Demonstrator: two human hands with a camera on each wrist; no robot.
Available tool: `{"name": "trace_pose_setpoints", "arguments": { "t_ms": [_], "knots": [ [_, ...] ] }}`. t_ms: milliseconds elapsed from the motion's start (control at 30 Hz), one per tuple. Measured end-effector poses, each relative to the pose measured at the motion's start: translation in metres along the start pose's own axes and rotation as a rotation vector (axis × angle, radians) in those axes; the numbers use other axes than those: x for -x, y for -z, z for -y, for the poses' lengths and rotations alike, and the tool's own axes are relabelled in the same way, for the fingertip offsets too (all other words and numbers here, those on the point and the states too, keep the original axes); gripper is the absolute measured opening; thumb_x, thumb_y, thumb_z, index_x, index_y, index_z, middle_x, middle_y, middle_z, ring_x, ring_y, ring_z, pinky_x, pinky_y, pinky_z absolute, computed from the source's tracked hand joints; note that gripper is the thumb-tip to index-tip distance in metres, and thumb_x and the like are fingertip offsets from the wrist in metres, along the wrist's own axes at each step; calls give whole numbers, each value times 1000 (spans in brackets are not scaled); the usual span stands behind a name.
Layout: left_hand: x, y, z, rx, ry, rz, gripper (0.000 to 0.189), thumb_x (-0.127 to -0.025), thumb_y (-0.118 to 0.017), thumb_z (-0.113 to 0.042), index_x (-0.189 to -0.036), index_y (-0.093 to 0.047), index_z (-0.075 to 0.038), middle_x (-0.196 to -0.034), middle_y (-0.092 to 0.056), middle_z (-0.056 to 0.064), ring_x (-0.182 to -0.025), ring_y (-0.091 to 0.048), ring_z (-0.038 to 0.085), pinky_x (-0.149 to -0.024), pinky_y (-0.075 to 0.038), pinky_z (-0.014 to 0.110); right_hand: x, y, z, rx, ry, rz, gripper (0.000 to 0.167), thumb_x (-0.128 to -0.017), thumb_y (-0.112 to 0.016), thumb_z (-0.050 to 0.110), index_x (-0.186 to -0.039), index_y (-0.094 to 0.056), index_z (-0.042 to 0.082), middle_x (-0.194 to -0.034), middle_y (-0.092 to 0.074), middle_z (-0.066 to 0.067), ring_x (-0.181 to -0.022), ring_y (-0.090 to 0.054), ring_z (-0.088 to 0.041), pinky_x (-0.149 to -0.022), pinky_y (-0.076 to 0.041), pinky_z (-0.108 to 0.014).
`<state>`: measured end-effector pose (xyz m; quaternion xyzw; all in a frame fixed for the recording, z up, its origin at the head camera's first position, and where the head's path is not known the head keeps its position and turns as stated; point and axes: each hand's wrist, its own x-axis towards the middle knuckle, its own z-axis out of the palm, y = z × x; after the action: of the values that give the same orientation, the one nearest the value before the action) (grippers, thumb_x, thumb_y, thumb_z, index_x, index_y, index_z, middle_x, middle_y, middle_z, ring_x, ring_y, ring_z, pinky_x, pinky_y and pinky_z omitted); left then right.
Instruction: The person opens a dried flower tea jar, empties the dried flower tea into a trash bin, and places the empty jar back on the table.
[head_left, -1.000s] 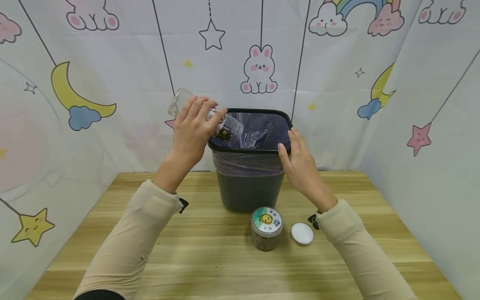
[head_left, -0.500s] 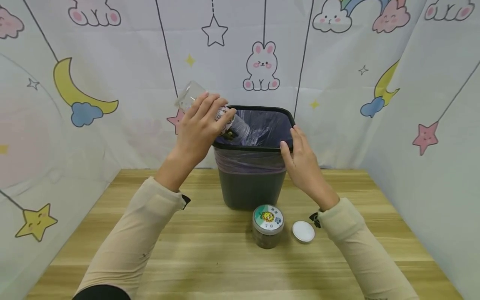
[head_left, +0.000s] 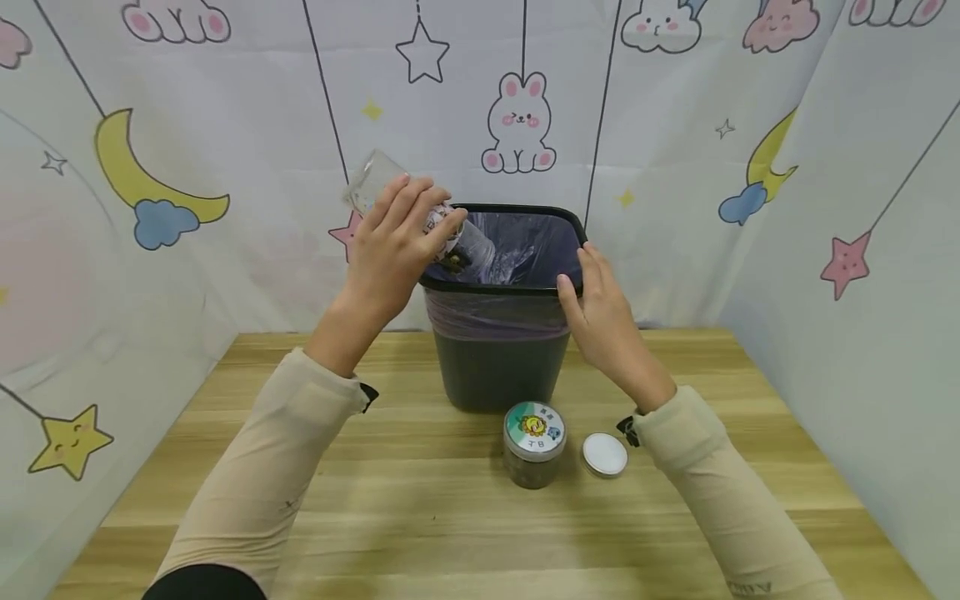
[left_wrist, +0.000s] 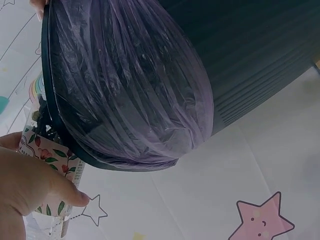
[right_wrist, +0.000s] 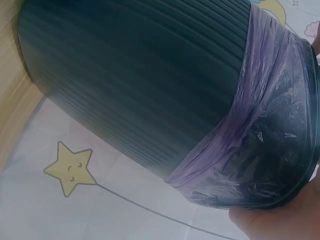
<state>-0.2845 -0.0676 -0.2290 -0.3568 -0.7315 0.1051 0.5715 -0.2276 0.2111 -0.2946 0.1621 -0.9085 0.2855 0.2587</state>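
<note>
My left hand (head_left: pixel 393 242) grips a clear bottle (head_left: pixel 373 179) above the left rim of a dark trash bin (head_left: pixel 498 371). The bottle tilts with its mouth down inside the bin, and dark bits (head_left: pixel 454 262) lie near its neck. In the left wrist view the thumb presses on the bottle's floral label (left_wrist: pixel 52 157). My right hand (head_left: pixel 606 325) rests at the bin's front right corner, thumb on the near rim and fingers fairly straight along the right side. A purplish bag (right_wrist: pixel 270 145) lines the bin and folds over its rim.
In front of the bin stands a closed round jar (head_left: pixel 534 458) with a green and white lid. To its right lies a small white cap (head_left: pixel 604 455). Cartoon-printed cloth (head_left: pixel 667 150) hangs behind and beside the wooden table (head_left: pixel 420 525).
The left hand keeps the bottle tilted over the bin, with only a slight shift. The right hand stays at the rim. The head view has drifted slightly.
</note>
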Motion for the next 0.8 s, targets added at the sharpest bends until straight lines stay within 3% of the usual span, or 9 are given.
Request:
{"name": "trace_pose_setpoints", "arguments": {
  "t_ms": [433, 800],
  "knots": [
    [-8, 11, 0, -2, -17, 31, 42, -91, -58, 16, -120, -69, -13, -126, -60, 13, -125, -50, 31, -120, -20, 36, 0, 0, 1, 2, -2, -12, 69, -108, -31, 43, -154, -22, -7, -160, -19, -24, -145, -24, -40, -114, -27, -56],
    [-3, 5, 0, -77, -4, 30, 39, -93, -57, 15, -116, -71, -14, -122, -61, 11, -123, -51, 30, -120, -21, 36, 2, -1, 3, 3, 6, -9, 68, -108, -31, 42, -153, -22, -9, -159, -20, -26, -145, -23, -40, -114, -26, -57]
  ]
}}
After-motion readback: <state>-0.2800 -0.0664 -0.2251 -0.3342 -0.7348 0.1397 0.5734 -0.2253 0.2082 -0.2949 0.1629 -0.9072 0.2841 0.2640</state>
